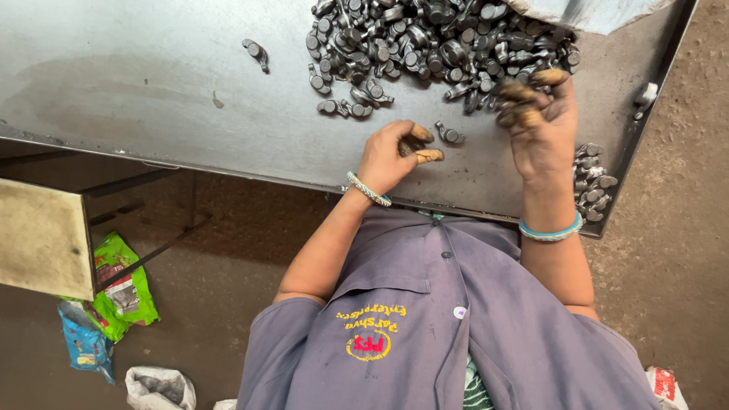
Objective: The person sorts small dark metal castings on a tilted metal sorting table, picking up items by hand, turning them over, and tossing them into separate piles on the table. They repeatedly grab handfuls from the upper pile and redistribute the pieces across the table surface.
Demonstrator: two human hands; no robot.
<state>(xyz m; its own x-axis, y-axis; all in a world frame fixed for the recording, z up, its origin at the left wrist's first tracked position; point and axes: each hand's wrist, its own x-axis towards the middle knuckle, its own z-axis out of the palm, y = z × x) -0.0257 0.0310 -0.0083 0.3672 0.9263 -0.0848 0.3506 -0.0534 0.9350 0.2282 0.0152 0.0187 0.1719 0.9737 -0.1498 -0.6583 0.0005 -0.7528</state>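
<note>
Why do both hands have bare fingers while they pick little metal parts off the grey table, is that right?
Not quite. The head view shows tan covers on the fingertips of the left hand and right hand. The metal parts and grey table are right.

- Small metalworking workshop or factory floor, not a home.
- Bare steel table (152, 83) with raised rim, scuffed and grey.
- Big heap of small dark forged metal parts (433, 42) just beyond the fingers (429, 155); smaller pile (592, 182) at table edge, beside the wrist.
- Person wears grey work coat (456, 326) with embroidered chest logo.
- Rough dirt-coloured floor (683, 228), crumpled plastic bags (114, 296) lying below the table.
</note>
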